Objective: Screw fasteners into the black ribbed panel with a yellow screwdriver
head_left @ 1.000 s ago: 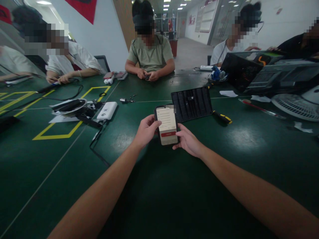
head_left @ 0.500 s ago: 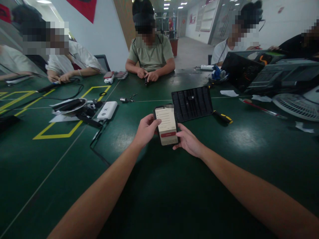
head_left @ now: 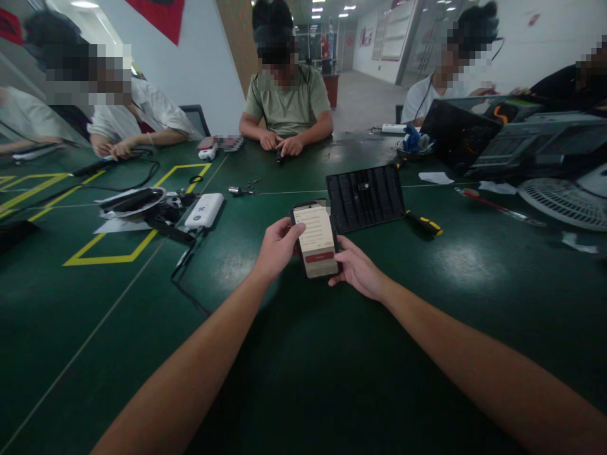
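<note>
A smartphone (head_left: 317,237) in a dark case is held upright between my two hands above the green table. Its lit screen shows pale lines of text and a red button. My left hand (head_left: 277,246) grips the phone's left edge, its thumb lying over the screen. My right hand (head_left: 358,268) holds the lower right edge, with some fingers hidden behind the phone. Just beyond the phone lies a black ribbed plastic panel (head_left: 348,205), and beside that a yellow and black handled tool (head_left: 425,224).
A white power bank (head_left: 205,211) with a cable lies left, beside a cluster of dark parts (head_left: 137,201). Small metal pieces (head_left: 243,190) lie farther back. On the right are a white fan grille (head_left: 564,201) and dark equipment (head_left: 535,139). Several people sit around the green table (head_left: 303,373).
My left thumb has shifted slightly up and left on the phone's screen. Both hands keep their hold, and the things on the table stay where they were.
</note>
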A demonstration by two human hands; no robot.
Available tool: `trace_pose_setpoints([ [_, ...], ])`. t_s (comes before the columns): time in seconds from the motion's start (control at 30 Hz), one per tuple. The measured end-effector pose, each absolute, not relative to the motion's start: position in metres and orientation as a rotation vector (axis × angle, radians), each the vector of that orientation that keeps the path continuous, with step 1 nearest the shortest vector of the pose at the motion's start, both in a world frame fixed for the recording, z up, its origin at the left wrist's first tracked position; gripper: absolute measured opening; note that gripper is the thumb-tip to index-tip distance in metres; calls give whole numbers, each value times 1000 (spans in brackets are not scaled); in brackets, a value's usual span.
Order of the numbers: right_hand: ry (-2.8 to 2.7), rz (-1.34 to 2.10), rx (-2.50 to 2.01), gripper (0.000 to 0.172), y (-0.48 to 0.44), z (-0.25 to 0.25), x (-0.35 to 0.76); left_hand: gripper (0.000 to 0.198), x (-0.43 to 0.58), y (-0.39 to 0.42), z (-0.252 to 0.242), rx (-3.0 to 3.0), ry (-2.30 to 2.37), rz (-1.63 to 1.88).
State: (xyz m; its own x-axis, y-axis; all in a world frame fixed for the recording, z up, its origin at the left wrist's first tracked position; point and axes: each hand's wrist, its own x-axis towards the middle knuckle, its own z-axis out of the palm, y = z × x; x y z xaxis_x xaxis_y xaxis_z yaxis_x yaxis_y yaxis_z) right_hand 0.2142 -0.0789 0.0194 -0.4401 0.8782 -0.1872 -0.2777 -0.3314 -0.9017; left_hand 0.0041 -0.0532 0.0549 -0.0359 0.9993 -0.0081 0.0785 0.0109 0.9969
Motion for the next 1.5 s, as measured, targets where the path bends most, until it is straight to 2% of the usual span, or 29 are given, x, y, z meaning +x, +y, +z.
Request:
trace_pose_setpoints([
  [0.27,-1080,1878,-928,42,-64,21,202,22,-2,-44,48,1151,1345,1250],
  [0.53,-1053,1930,-932,20,-5,26,144,30,-35,-2,56,991,1490,1378],
  [0.7,-1018,1852,-951,19,32,26,106,33,-61,33,62,989,1535,1426],
  [0.93,-1064,1788,-955,17,59,20,83,47,-80,51,50,930,1533,1502],
  [1.2,-1164,1668,-1060,14,61,15,79,44,-84,50,38,889,1524,1524],
  [1.33,-1203,1611,-1099,16,59,15,78,39,-86,49,38,883,1491,1562],
  [1.5,-1231,1551,-1125,19,58,13,77,43,-87,52,35,942,1448,1606],
])
